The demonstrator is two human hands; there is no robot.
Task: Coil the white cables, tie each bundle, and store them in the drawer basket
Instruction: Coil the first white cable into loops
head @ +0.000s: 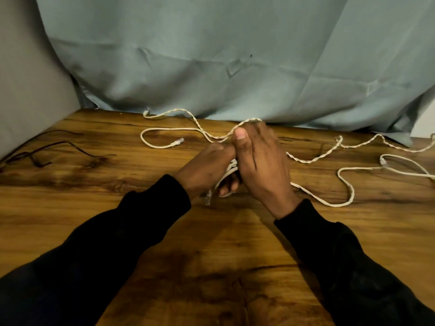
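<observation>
Both hands meet in the middle of the brown wooden desk (70, 189), which has dark, wavy grain. The left hand (207, 169) curls its fingers round a small bunch of white cable loops (227, 176). The right hand (261, 161) pinches a thin, twisty white cable (313, 160) that runs over its fingers. More white cable lies in loose curves on the desk to the right and behind. A thin dark wire (58, 147) lies far left. A soft, wrinkled blue-grey cloth (211, 55) hangs behind.
</observation>
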